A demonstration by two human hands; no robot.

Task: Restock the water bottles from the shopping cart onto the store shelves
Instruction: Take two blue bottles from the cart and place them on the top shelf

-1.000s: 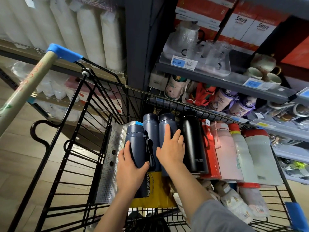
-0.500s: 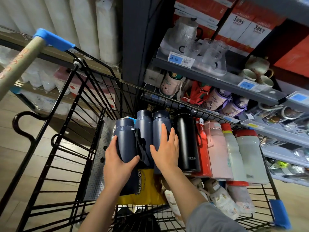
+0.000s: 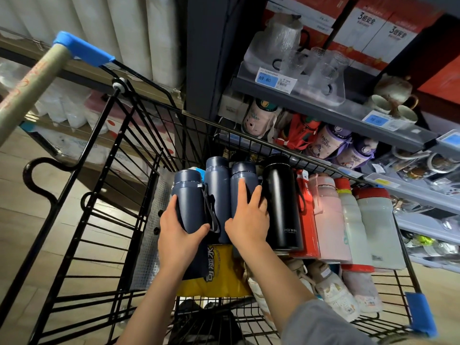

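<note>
A black wire shopping cart (image 3: 82, 220) holds a row of bottles. Three navy bottles lie at the left of the row. My left hand (image 3: 178, 236) grips the leftmost navy bottle (image 3: 188, 197), thumb across its front. My right hand (image 3: 249, 220) lies on the third navy bottle (image 3: 242, 180), its fingers reaching into the gap beside the black bottle (image 3: 281, 202). The middle navy bottle (image 3: 217, 185) sits between my hands. Further right lie a red bottle (image 3: 305, 212), a pink bottle (image 3: 328, 215) and two white bottles (image 3: 373, 225).
Store shelves (image 3: 348, 113) on the right carry glassware, mugs, children's bottles and blue price tags. A yellow bag (image 3: 221, 272) and more bottles lie lower in the cart. The cart handle (image 3: 32, 80) with its blue end rises at the left. White rolls stand behind it.
The view shifted slightly. My left hand holds its grip on the leftmost navy bottle. My right hand's fingers have spread toward the black bottle.
</note>
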